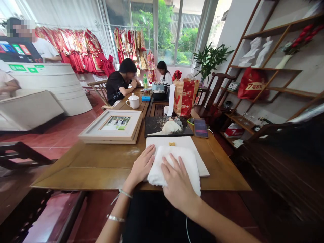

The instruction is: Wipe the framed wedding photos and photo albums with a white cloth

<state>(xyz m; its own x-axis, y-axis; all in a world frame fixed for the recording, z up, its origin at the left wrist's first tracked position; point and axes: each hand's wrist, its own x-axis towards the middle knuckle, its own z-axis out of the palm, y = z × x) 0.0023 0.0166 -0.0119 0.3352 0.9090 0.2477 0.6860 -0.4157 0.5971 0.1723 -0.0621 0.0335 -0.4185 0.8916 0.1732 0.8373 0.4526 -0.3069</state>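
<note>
A folded white towel (186, 162) lies on a white board (199, 158) at the near edge of the wooden table (101, 165). My left hand (141, 165) rests at the towel's left edge, fingers stretched flat against it. My right hand (177, 182) lies flat on top of the towel with fingers spread. A small yellow piece (172, 144) sits on the board just beyond the towel. Further back lie a dark photo print (167, 126) and a phone (200, 128).
A stack of white picture frames (112, 126) sits at the left of the table. Beyond are a white teapot (133, 100), a red paper bag (185, 96) and two seated people. Wooden shelves (265, 87) stand at the right, a dark chair (17, 152) at the left.
</note>
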